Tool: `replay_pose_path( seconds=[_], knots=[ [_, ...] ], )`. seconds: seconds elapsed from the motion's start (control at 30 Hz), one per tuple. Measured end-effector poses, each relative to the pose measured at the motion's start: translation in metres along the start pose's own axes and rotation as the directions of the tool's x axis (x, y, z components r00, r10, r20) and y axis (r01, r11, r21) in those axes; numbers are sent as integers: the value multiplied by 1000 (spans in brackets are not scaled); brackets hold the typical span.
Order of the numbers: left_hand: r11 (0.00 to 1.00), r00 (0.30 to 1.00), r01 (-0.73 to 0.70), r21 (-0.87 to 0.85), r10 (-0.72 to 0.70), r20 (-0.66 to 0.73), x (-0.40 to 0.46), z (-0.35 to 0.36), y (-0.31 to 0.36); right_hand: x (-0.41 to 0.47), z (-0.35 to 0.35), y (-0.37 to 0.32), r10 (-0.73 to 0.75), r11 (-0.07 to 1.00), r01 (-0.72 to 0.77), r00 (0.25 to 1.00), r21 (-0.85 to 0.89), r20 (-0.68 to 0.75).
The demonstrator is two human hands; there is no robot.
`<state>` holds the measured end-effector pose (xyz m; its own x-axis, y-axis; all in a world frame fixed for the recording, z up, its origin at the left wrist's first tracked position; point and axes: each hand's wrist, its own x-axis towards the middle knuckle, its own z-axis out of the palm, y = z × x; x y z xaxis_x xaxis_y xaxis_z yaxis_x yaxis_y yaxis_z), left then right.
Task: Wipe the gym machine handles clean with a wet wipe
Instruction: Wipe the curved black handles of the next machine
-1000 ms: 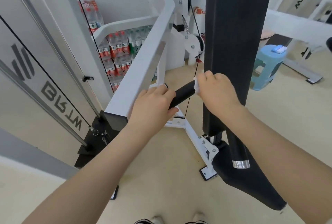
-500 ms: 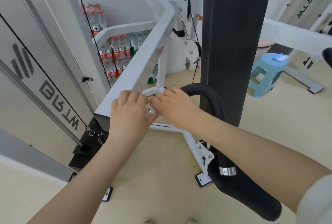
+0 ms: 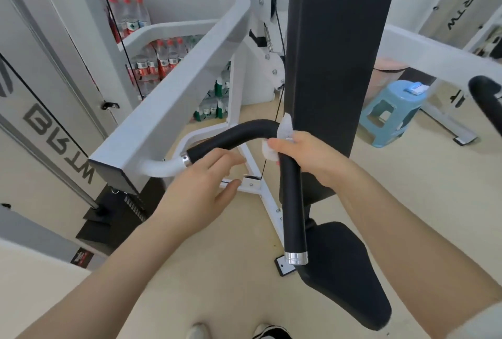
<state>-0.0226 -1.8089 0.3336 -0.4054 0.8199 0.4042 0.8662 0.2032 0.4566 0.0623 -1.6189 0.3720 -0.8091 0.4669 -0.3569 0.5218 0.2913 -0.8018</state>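
Note:
A black foam-covered handle (image 3: 292,197) curves out of the white machine arm (image 3: 173,105) and bends down to a chrome end cap. My right hand (image 3: 312,159) is wrapped around the handle just below its bend, with a white wet wipe (image 3: 284,135) pressed between palm and foam; bits of wipe stick out above and beside my fingers. My left hand (image 3: 201,189) hovers below the handle's left stretch, fingers spread, holding nothing and not touching the grip.
The tall black back pad (image 3: 334,53) stands right behind the handle, the black seat (image 3: 345,270) below it. A second black handle (image 3: 486,97) shows at the right edge. A blue stool (image 3: 394,113) carries a wipe pack. Water bottle packs (image 3: 152,61) are stacked at the back left.
My right hand has slid with the wipe from the handle's base along the curve to just past the bend. My left hand has let go of the base and dropped away, open.

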Motion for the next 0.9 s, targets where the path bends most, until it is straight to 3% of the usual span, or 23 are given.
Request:
replay_pose_path(
  seconds=[0.07,0.2,0.27,0.3,0.37,0.47,0.53,0.6,0.63,0.7,0.77,0.83,0.9],
  knots=[
    [999,1000,-7,-41,8,29,4,17,9,-12,8,18,20,1000,-20,1000,16,-4],
    [967,988,149,-207,-154,-10,12,37,27,-34,11,40,-38,981,34,999,-192,-20],
    [907,964,255,-336,-266,13,15,40,35,-39,8,46,-209,860,122,970,-496,-124],
    [867,948,303,-395,-318,30,16,40,39,-41,7,47,-329,761,149,928,-631,-177],
    [819,930,330,-470,-368,12,17,38,47,-42,2,48,-556,652,234,795,-722,-244],
    [838,948,258,-481,-317,-44,19,30,60,-44,-9,43,-710,659,464,645,-592,-284],
    [825,955,240,-512,-294,-27,23,26,68,-47,-16,29,-643,766,598,722,-237,-257],
    [783,943,275,-558,-332,0,27,25,74,-49,-22,19,-537,812,558,829,172,-157],
    [745,929,306,-593,-371,14,28,25,78,-46,-23,19,-523,802,549,836,235,-169],
    [623,887,367,-691,-459,57,29,26,86,-42,-22,21,-536,799,587,793,131,-289],
    [445,828,424,-789,-542,139,29,29,90,-43,-17,26,-655,738,665,663,-118,-363],
    [281,782,457,-844,-579,231,31,32,89,-46,-11,37,-792,610,753,565,-247,-232],
    [202,786,456,-867,-549,285,32,33,86,-49,-4,49,-842,528,790,536,-312,-69]
  ],
)
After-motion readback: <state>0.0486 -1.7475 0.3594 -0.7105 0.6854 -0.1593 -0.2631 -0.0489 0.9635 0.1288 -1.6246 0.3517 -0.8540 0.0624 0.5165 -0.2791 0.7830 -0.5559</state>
